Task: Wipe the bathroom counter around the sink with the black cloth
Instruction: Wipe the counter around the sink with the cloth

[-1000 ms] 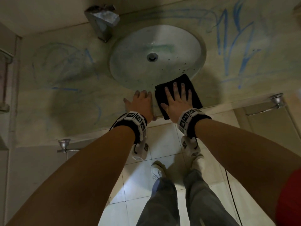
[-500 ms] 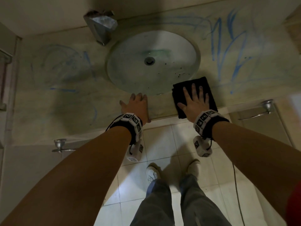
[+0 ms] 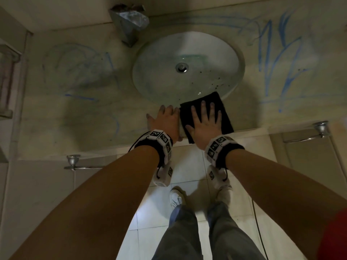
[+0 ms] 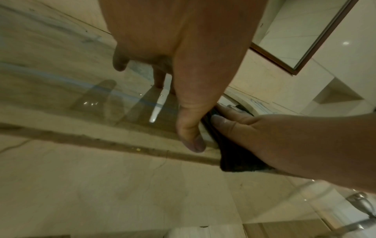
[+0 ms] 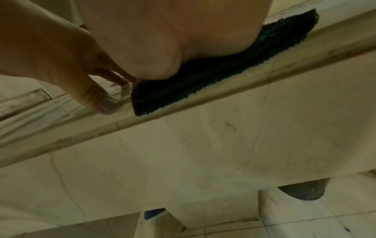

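Observation:
A folded black cloth (image 3: 221, 113) lies on the beige counter (image 3: 90, 117) at the front rim of the round sink (image 3: 187, 66). My right hand (image 3: 203, 119) lies flat on the cloth with spread straight fingers, pressing it down. My left hand (image 3: 165, 119) rests flat on the counter just left of the cloth, fingers straight, almost touching the right hand. In the left wrist view the cloth (image 4: 240, 161) overhangs the counter's front edge under the right hand (image 4: 274, 136). In the right wrist view the cloth (image 5: 213, 75) sits along the counter edge under my palm.
Blue streaks mark the counter left (image 3: 78, 96) and right (image 3: 270, 53) of the sink. A metal dispenser (image 3: 129, 21) hangs on the wall behind the sink. Chrome towel bars (image 3: 75, 164) (image 3: 319, 130) stick out below the counter's front. My feet stand on the tiled floor (image 3: 187, 166).
My right hand has slid the cloth back left along the counter's front edge, from the sink's right side to beside my left hand. The left hand has stayed put.

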The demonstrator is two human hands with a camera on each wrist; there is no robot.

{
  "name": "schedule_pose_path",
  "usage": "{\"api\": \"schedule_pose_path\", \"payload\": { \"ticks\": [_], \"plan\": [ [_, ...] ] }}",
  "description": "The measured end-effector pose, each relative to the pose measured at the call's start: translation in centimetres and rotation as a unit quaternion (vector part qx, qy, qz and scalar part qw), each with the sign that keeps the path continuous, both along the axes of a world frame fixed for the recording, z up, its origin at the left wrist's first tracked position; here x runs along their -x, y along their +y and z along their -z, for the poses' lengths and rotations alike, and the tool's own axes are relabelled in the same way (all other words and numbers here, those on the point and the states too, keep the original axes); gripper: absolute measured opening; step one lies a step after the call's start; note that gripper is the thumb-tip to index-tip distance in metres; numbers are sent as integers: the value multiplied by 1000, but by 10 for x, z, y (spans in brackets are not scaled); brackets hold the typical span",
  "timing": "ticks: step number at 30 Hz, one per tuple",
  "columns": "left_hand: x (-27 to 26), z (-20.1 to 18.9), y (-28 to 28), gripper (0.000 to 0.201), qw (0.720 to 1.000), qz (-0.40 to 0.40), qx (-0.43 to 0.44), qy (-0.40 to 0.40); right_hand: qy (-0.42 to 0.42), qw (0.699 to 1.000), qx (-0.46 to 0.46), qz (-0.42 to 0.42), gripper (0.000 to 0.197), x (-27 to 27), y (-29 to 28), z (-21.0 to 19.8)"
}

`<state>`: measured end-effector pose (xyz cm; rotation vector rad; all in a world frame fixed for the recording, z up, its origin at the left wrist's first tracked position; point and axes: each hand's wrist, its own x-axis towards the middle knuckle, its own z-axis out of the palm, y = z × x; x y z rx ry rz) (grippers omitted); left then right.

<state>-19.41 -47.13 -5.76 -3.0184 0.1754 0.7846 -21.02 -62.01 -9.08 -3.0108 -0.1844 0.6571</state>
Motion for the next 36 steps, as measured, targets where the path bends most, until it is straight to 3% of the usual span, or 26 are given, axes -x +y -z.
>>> {"api": "schedule_pose_path", "payload": {
  "ticks": [8, 13, 19, 29, 32, 36],
  "plan": [
    [1, -6, -11, 115, 999, -17, -36, 16, 22, 999, -19, -18, 73, -2, -5, -1],
    [3, -11, -16, 117, 996, -57, -46, 47, 38, 997, -33, -60, 71, -2, -40, -5],
    [-1, -15, -39, 115, 992, -93, -62, 61, 40, 998, -30, -42, 71, -2, -117, -5],
    [-7, -17, -170, 97, 996, -73, 35, 26, 60, 998, -13, 27, 70, -7, -266, -13],
    [-11, -20, -199, 92, 998, -61, 17, 15, 66, 995, -5, 71, 70, -7, -311, -15],
    [-14, -18, -212, 101, 997, -83, -12, -1, 73, 992, 12, 107, 72, -4, -351, -16]
  ]
}}
